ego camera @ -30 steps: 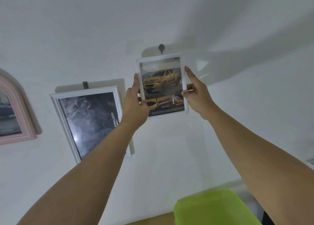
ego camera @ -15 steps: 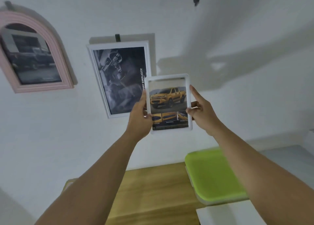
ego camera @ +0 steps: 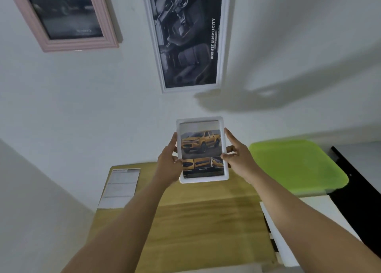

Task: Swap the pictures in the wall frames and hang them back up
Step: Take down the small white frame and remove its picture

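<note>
Left hand (ego camera: 168,161) and right hand (ego camera: 239,159) grip opposite side edges of the small white frame (ego camera: 203,149), held upright above the wooden table (ego camera: 195,221)'s far end, likely needing laying face-down next to open its back.

I hold the small white frame (ego camera: 204,179) upright, yellow pickup picture (ego camera: 201,144) showing; the large white frame (ego camera: 187,37) and pink frame (ego camera: 66,14) hang above, perhaps holding car pictures.

Smooth plastic, grained wood
The small white frame (ego camera: 202,149) is looking smooth and plastic, the table (ego camera: 195,221) is showing matt wood grain, the green lid (ego camera: 296,165) is gleaming.
</note>
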